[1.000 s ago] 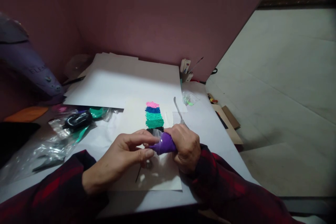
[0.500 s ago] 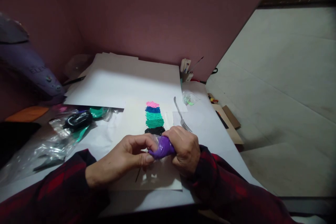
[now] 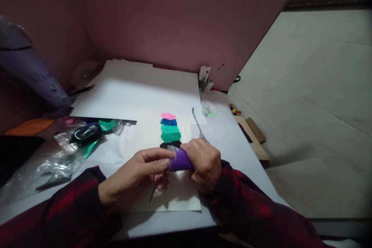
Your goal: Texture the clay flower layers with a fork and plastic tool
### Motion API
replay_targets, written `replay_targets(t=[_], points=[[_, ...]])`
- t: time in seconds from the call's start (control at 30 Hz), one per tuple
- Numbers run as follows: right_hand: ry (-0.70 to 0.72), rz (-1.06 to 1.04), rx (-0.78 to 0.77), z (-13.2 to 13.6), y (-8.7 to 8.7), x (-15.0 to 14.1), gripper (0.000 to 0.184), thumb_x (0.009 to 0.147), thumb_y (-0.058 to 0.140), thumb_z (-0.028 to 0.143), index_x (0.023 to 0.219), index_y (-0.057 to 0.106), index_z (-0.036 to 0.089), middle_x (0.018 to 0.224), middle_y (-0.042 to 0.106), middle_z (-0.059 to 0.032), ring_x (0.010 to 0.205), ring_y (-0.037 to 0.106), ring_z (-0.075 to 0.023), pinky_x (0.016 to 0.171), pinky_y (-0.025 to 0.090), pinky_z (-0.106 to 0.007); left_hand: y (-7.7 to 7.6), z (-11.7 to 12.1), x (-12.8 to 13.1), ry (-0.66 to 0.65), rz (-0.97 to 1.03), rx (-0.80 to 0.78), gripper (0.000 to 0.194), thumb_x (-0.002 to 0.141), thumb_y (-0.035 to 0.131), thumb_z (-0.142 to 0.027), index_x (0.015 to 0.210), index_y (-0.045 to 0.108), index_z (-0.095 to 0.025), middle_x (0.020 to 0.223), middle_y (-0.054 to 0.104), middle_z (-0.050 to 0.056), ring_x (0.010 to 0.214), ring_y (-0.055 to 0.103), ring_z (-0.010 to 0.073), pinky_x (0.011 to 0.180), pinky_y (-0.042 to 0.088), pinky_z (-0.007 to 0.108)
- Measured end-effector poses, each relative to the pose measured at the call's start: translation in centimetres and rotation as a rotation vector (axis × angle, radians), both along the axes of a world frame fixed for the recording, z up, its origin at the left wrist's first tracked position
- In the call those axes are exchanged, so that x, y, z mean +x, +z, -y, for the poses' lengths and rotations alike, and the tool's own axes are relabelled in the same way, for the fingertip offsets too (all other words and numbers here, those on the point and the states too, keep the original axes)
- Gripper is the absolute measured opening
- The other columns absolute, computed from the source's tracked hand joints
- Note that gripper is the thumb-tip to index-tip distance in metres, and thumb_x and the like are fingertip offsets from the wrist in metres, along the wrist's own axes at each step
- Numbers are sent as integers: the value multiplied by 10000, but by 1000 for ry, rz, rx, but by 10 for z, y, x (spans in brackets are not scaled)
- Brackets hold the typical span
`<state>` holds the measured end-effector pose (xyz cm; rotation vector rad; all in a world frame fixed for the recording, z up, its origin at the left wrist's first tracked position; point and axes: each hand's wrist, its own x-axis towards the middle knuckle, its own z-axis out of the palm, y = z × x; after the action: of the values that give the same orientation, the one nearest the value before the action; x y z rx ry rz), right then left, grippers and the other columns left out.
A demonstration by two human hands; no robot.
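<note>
Purple-filled, a plastic bag [image 3: 181, 161] is being held above the pale paper [image 3: 147, 133], the right hand [image 3: 205, 164] clamping around it and the left hand [image 3: 138, 172] pinching its end between thumb and fingers. A metal fork [image 3: 196, 119] is lying beyond the right hand.

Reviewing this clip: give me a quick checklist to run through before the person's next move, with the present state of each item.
1. Right hand has the purple bag: ok, the hand is closed around its right end.
2. Left hand at the bag: ok, thumb and fingers are at its left end.
3. Bag's opening: cannot tell, the fingers hide detail there.
4. Color bands all in full view: not ok, the black band is partly covered.
5. Fork clear of the right hand: cannot tell, the hand overlaps it in this view.
</note>
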<state>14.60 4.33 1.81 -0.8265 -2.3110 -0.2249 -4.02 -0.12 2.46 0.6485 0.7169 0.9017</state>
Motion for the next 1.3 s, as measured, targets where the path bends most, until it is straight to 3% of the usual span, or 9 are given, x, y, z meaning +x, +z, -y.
replay_targets(t=[0.23,0.37,0.53,0.67,0.77,0.9,1.07,1.2,1.3], points=[[-3,-10,-117,4,3,0,203,671,420,57,783,553,162,661,528,-46,644,477,-174,554,350,-290,0,-2,-6,-80,-155,261,125,795,649,-231,888,706,-171,798,611,42,624,539,122,580,413,258],[16,-32,-78,2,2,1,181,695,413,80,768,556,165,640,520,-46,630,468,-175,555,341,-298,6,-3,-5,-49,-229,350,95,761,680,-231,801,708,-149,801,604,44,662,561,138,590,434,261],[-27,-35,-37,-1,0,3,168,706,419,96,763,558,171,632,507,-45,621,450,-176,549,319,-305,6,1,-2,44,-153,99,248,740,711,-258,957,695,-140,669,610,33,558,511,103,558,396,240],[-42,7,-63,-1,-1,3,196,645,434,67,766,552,167,648,514,-44,630,452,-178,550,312,-302,3,2,-1,-24,-35,3,335,743,711,-276,1053,668,-155,680,587,32,545,478,89,529,373,223],[-40,27,-82,0,0,2,219,612,428,58,758,552,164,653,523,-43,626,447,-175,545,302,-298,0,1,-1,-64,7,-9,294,763,691,-289,1036,668,-184,712,587,28,545,482,83,531,376,220],[-4,21,-126,3,3,1,238,589,415,55,743,566,155,643,535,-46,618,452,-172,539,299,-292,-3,0,-3,-102,-55,107,177,792,661,-280,943,678,-190,657,580,13,567,508,98,566,372,225],[34,-9,-178,1,3,3,261,555,409,71,744,569,154,643,545,-42,615,468,-172,539,303,-289,4,-2,-7,-156,-241,311,124,830,602,-275,865,655,-169,749,586,30,626,524,118,581,403,243],[28,-23,-201,-2,1,4,255,556,422,81,748,575,151,650,546,-42,618,469,-169,546,306,-289,13,-4,-8,-41,-392,500,118,803,612,-242,834,684,-153,867,568,46,735,539,142,632,436,253],[-5,0,-179,-3,0,4,243,563,428,79,741,576,152,651,542,-43,618,460,-168,547,292,-294,14,-4,-7,26,-432,451,164,791,620,-259,899,692,-158,870,574,40,691,535,125,617,451,251]])
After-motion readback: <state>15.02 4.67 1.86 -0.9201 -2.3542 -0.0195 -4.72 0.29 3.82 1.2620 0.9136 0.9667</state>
